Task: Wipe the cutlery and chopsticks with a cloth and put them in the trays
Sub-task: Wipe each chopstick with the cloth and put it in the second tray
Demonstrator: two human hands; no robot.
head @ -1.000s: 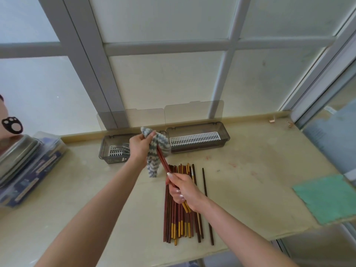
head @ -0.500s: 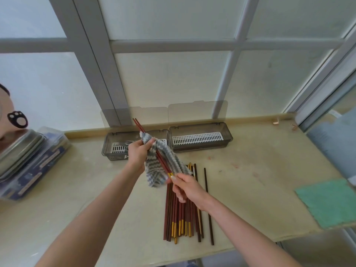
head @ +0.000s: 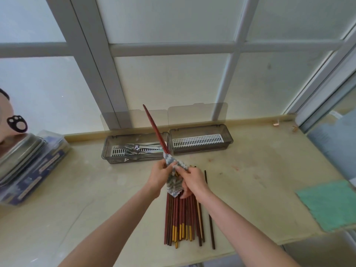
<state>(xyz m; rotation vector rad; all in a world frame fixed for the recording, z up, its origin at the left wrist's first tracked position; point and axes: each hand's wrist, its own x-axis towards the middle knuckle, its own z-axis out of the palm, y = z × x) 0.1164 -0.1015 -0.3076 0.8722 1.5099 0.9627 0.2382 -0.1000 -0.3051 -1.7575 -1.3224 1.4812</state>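
Over at the left edge of the desk [head: 92,189] there's a plastic box [head: 38,170] with metal pans [head: 17,151] stacked on it, no part of this job. Along the back edge, the left tray [head: 107,151] has forks [head: 133,149] lying in it. In front of it, above the middle of the desk, the left hand [head: 159,174] is curled tight round the striped cloth [head: 174,183], which wraps the lower part of a pair of chopsticks [head: 156,130]; their tips slant up and back over the trays. The right hand [head: 194,182] meets the cloth from the other side, fingers curled about the hidden butt ends, I'd say. Beneath it a pile of chopsticks [head: 181,218] reaches to the front edge. The right tray [head: 229,139] at the back shows only its white grid, and a green cloth [head: 327,205] lies at the right edge. This looks like wiping, mid-stroke; next the pair wants drawing free of the cloth and laying flat in that right tray
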